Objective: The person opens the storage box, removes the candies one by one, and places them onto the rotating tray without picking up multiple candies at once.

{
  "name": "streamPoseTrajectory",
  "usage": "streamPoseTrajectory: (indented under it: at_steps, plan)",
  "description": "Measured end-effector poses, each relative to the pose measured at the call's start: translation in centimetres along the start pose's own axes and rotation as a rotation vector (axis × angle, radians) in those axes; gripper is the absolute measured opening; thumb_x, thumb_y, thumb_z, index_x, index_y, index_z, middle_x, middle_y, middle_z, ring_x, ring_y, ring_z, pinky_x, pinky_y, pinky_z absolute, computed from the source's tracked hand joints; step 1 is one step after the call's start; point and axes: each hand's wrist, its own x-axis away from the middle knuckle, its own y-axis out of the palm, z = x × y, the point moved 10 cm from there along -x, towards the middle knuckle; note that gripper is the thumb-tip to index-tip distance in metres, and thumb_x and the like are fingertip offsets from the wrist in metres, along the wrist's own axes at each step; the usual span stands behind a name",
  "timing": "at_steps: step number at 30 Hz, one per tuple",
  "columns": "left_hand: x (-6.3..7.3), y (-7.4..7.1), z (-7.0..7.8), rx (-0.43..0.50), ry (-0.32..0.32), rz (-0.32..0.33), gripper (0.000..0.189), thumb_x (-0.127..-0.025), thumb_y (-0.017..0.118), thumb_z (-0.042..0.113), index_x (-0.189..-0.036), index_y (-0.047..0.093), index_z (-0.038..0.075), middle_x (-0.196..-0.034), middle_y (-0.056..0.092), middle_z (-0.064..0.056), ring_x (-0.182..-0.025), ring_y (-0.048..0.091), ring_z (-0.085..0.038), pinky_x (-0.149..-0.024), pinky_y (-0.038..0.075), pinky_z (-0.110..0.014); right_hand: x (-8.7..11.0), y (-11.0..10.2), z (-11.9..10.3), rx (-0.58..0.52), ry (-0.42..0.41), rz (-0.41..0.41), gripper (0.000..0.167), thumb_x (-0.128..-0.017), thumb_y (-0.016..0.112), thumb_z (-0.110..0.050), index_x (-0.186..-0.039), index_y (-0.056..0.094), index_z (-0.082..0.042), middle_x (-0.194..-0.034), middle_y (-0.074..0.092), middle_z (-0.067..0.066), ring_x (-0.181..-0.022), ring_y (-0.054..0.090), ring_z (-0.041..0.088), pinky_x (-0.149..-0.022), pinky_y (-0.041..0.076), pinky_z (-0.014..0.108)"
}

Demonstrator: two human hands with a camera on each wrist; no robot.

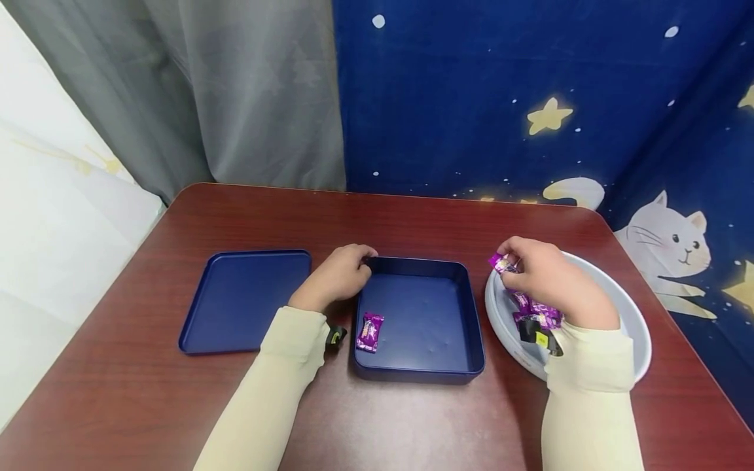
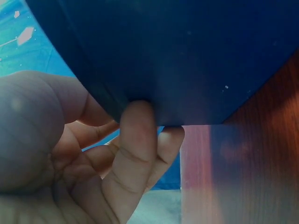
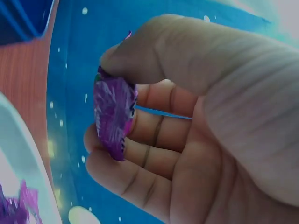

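Observation:
My left hand (image 1: 338,277) grips the far left corner of a dark blue rectangular box (image 1: 424,317). In the left wrist view its thumb and fingers lie on both sides of the box wall (image 2: 187,60). One purple-wrapped candy (image 1: 370,332) lies inside the box, at the left. Over the far left rim of a white bowl (image 1: 635,327), my right hand (image 1: 544,278) pinches another purple-wrapped candy (image 3: 113,112) between thumb and fingers. Several more purple candies (image 1: 546,316) sit in the bowl, partly hidden by the right hand and wrist.
A flat blue lid (image 1: 247,301) lies on the reddish-brown wooden table (image 1: 283,219), left of the box. Dark straps (image 1: 337,335) are on both wrists. A grey curtain (image 1: 265,91) and a blue curtain (image 1: 448,98) with stars hang behind the table.

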Motion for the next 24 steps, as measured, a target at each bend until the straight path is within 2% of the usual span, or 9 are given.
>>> streamPoseTrajectory:
  at_steps: [4, 10, 24]
  plan:
    - [0.0, 0.0, 0.0, -0.003, 0.004, 0.003, 0.036, -0.097, 0.052, 0.006, -0.131, 0.06, 0.002, -0.13, 0.06, -0.016, -0.114, 0.055, -0.027, -0.106, 0.042, -0.044, 0.4, -0.3, 2.1, 0.016, 0.055, 0.0, 0.034, -0.083, 0.067, -0.009, -0.115, 0.061, 0.001, -0.091, 0.064, 0.011, -0.083, 0.058, 0.027, -0.08, 0.05, 0.048]
    - [-0.1, 0.2, 0.0, 0.002, 0.008, -0.007, 0.036, -0.097, 0.051, 0.006, -0.131, 0.06, 0.001, -0.13, 0.06, -0.016, -0.112, 0.055, -0.028, -0.106, 0.042, -0.044, 0.8, 0.1, 4.9, 0.013, 0.128, -0.05, 0.042, -0.085, 0.07, -0.012, -0.121, 0.056, 0.003, -0.1, 0.065, 0.02, -0.09, 0.061, 0.035, -0.085, 0.049, 0.058]
    - [0.0, -0.1, 0.1, 0.003, 0.006, -0.004, 0.035, -0.097, 0.052, 0.006, -0.131, 0.061, 0.002, -0.128, 0.06, -0.016, -0.107, 0.054, -0.027, -0.103, 0.044, -0.043, 1.2, 1.5, 8.1, 0.013, 0.246, -0.143, 0.043, -0.087, 0.068, -0.013, -0.124, 0.057, 0.005, -0.094, 0.063, 0.017, -0.079, 0.059, 0.027, -0.075, 0.052, 0.048]
